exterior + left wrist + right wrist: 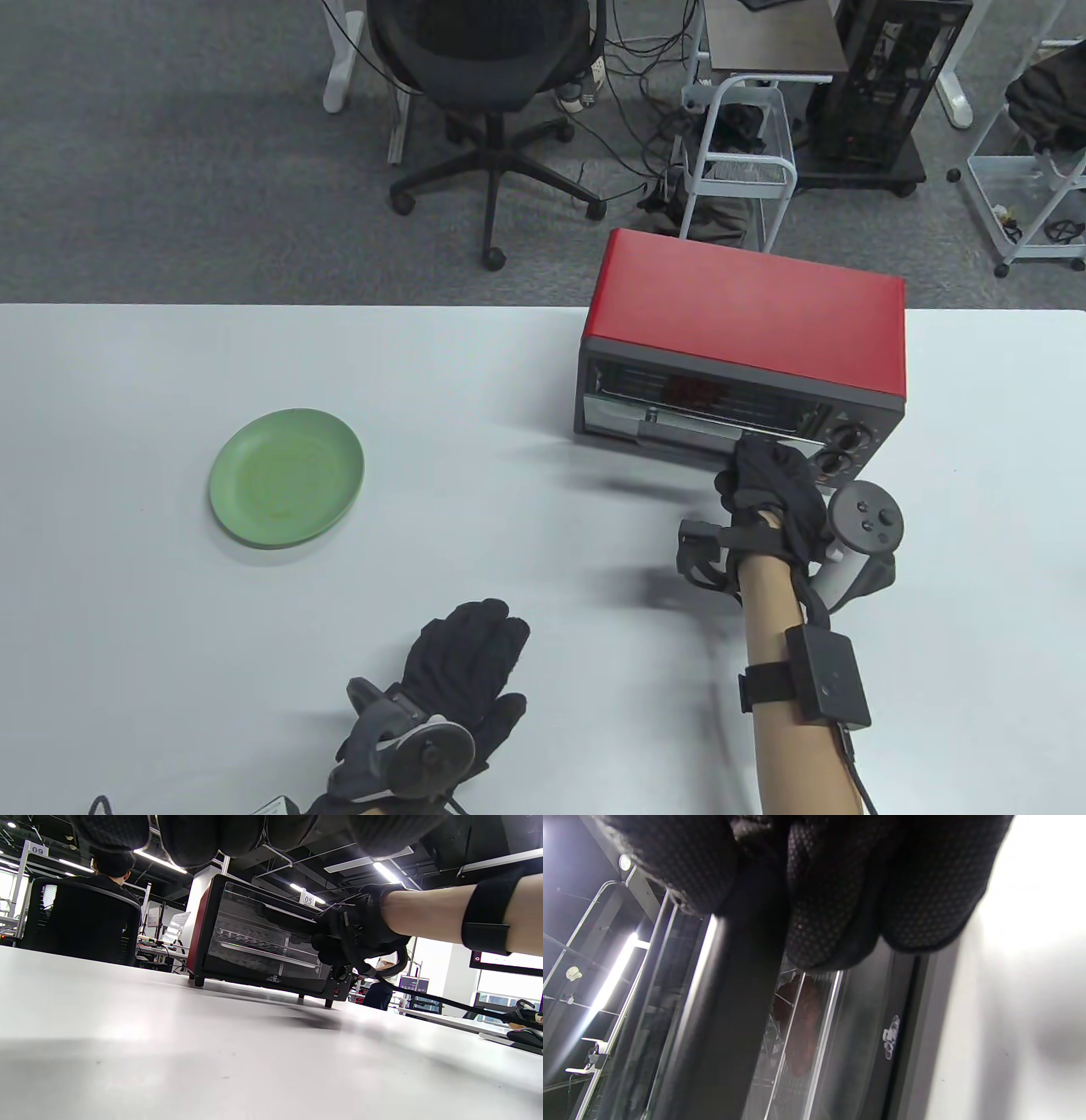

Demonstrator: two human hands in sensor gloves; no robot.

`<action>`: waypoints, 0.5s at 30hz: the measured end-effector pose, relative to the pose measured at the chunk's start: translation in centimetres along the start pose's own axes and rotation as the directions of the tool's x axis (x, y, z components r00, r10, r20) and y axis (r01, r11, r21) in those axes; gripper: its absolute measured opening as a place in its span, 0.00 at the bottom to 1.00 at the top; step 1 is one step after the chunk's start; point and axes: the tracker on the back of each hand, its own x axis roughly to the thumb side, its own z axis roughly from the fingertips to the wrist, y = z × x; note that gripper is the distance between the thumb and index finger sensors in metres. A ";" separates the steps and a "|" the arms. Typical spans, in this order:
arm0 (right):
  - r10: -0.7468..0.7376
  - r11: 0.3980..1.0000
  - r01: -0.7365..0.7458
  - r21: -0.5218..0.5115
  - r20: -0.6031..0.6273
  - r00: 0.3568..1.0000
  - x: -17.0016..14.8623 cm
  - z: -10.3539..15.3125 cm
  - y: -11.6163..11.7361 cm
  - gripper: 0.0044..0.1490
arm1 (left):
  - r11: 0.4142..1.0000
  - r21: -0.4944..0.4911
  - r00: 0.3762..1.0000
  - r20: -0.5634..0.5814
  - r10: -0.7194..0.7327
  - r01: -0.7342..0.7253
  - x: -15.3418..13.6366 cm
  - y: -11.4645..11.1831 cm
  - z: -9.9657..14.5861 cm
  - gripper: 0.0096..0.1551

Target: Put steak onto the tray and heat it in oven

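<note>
Nearest the table's [170, 356] front edge, our left hand [462, 671] lies flat, fingers straight, holding nothing. Farther in, toward the left, sits a green plate [287, 475]. Toward the right, our right hand [776, 497] curls its fingers round the door handle [729, 993] of the red oven [747, 331] at the far edge; the steak [801, 1027] shows behind the glass.
</note>
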 end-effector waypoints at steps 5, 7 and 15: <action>0.000 1.000 0.000 -0.001 0.000 1.000 0.4 -0.6 0.2 0.29 | 1.000 0.003 1.000 0.005 -0.001 0.001 0.1 0.0 0.0 0.45; -0.002 1.000 0.002 -0.003 -0.001 1.000 0.6 -0.8 0.3 0.29 | 1.000 0.004 1.000 0.004 0.001 -0.001 0.1 0.0 0.1 0.45; -0.002 1.000 0.002 -0.003 -0.001 1.000 1.0 -1.4 0.5 0.29 | 1.000 0.003 1.000 0.002 0.000 0.000 0.1 0.0 0.1 0.45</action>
